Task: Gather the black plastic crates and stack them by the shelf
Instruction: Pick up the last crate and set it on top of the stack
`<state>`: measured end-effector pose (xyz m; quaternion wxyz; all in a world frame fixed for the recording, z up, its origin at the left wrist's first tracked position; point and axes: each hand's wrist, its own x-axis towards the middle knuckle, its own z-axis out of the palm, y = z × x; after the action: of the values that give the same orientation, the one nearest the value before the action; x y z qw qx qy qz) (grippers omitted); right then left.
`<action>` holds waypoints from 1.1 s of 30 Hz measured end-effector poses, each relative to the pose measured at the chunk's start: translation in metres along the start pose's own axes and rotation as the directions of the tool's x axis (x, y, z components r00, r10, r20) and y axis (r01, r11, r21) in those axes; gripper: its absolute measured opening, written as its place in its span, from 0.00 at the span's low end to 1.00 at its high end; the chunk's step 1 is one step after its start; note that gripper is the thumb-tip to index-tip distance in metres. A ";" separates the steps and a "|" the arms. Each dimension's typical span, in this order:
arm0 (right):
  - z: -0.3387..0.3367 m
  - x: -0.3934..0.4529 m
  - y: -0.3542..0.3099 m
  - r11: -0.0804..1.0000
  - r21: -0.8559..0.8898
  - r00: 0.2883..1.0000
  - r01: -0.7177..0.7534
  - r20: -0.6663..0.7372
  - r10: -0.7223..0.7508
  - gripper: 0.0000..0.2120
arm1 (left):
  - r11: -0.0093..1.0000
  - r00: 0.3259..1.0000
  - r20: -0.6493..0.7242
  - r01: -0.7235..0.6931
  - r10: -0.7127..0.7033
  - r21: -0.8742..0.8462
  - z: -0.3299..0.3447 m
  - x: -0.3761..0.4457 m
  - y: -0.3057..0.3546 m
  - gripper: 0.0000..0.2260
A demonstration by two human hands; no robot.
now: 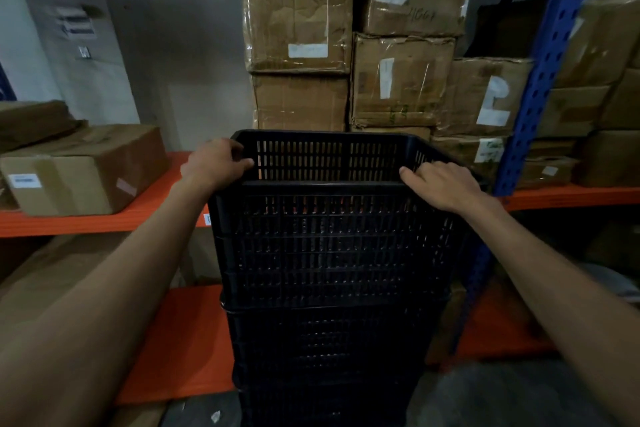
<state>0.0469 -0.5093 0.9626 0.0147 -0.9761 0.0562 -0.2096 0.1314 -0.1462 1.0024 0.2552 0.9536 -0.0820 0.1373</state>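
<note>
At your far left a taped cardboard box (83, 168) with a white label lies on the orange shelf beam (104, 220), with a flatter brown package (33, 121) resting behind it. Below, a second orange shelf level (187, 340) runs behind the stack.

Your left hand (216, 163) is curled over the left rim of the top black crate (332, 204), fingers hooked inside the slotted wall. That crate sits on a stack of black plastic crates (329, 357) which stands on the floor directly in front of the shelf, between the two orange spans. You can see into the top crate only as far as its far wall; whether anything lies in it cannot be told.

Behind the stack rise piled cardboard cartons (349, 45), wrapped in clear film and tape, some with white labels.

Your right hand (440, 185) clamps the crate's right rim, knuckles up, fingers folded over the edge.

Just right of it a blue perforated rack upright (540, 80) stands close to the crate's corner, and more cartons (595, 97) fill the shelf beyond.
</note>
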 end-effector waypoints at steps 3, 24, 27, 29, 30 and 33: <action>-0.002 0.006 0.011 0.996 0.066 0.998 0.052 0.042 -0.055 0.30 | 0.994 0.993 0.114 0.030 -0.043 0.109 0.009 0.007 0.009 0.35; 0.009 0.001 0.027 0.978 -0.045 0.938 0.203 -0.279 -0.207 0.39 | 0.998 0.967 -0.250 0.059 -0.048 0.036 0.021 0.008 0.006 0.14; 0.009 0.001 0.027 0.964 -0.122 0.931 0.236 -0.255 -0.260 0.39 | 0.997 0.963 -0.270 0.045 -0.026 0.064 0.025 0.010 0.002 0.15; 0.012 -0.005 0.027 0.967 -0.142 0.927 0.212 -0.283 -0.244 0.39 | 0.991 0.961 -0.276 0.048 -0.011 0.126 0.028 0.007 0.000 0.18; 0.012 -0.007 0.026 0.966 -0.147 0.922 0.213 -0.298 -0.248 0.40 | 0.987 0.960 -0.279 0.055 -0.011 0.150 0.029 0.006 0.000 0.19; 0.010 -0.011 0.023 0.963 -0.149 0.918 0.226 -0.298 -0.262 0.41 | 0.977 0.969 -0.245 0.068 -0.016 0.204 0.028 0.002 -0.003 0.20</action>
<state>0.0382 -0.5312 0.9479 -0.0753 -0.9287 -0.0527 -0.3594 0.1400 -0.1581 0.9778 0.1634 0.9530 -0.0149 0.2547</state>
